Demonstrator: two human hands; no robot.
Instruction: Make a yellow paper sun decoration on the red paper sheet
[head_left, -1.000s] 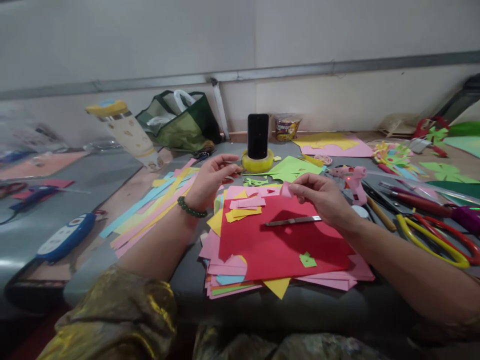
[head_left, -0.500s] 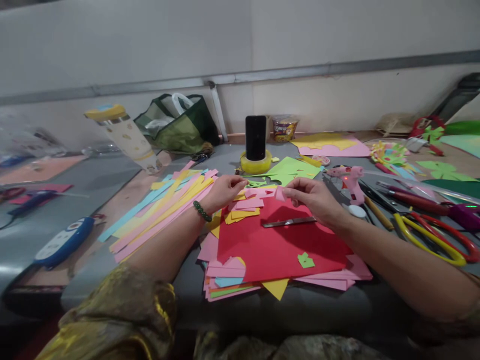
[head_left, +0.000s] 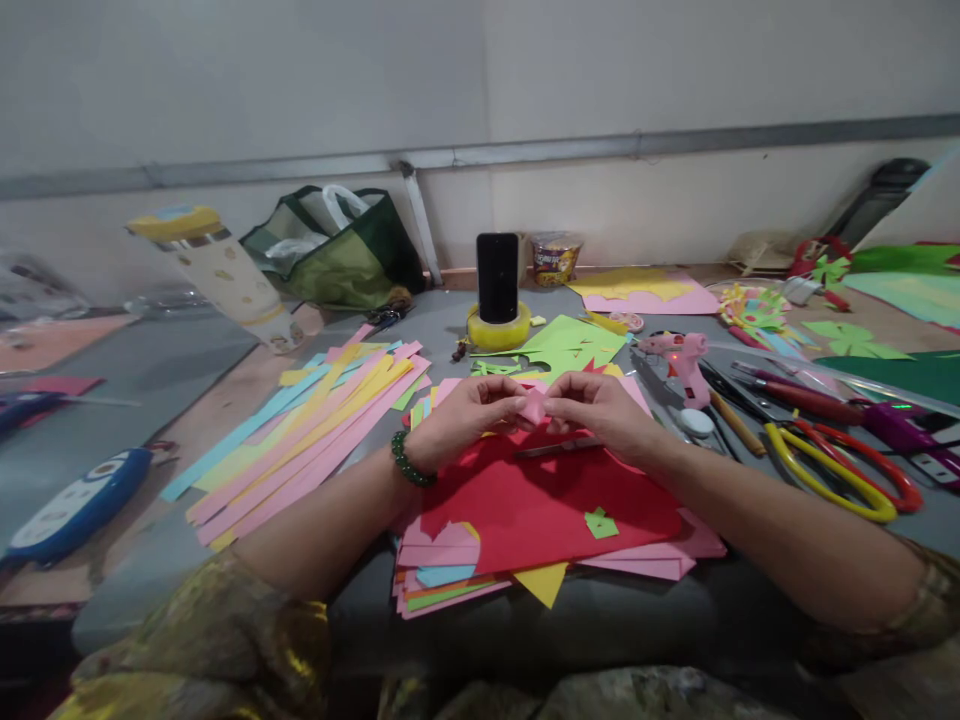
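Observation:
A small pink piece of paper (head_left: 533, 408) is pinched between my two hands above the stack of coloured paper. My left hand (head_left: 484, 408), with a green bead bracelet on its wrist, grips the paper's left side. On the other side, the fingertips of my right hand (head_left: 592, 405) are closed on it. Beneath them lies a red sheet (head_left: 555, 500), topmost on the stack. A metal blade-like tool (head_left: 551, 449) rests on this sheet, partly under my right hand. Nearer me sits a small green paper cutout (head_left: 601, 523).
Pink, yellow and blue paper strips (head_left: 315, 430) fan out at left. A phone (head_left: 498, 278) stands in a yellow tape roll (head_left: 497, 328) behind. To the right lie a pink glue gun (head_left: 681, 360) and yellow-handled scissors (head_left: 825, 475). A tall tumbler (head_left: 225, 280) leans in view at back left.
My left hand has moved right and taken hold of the pink paper, which my right hand held alone before. Both hands now meet in the middle. The view has shifted slightly right.

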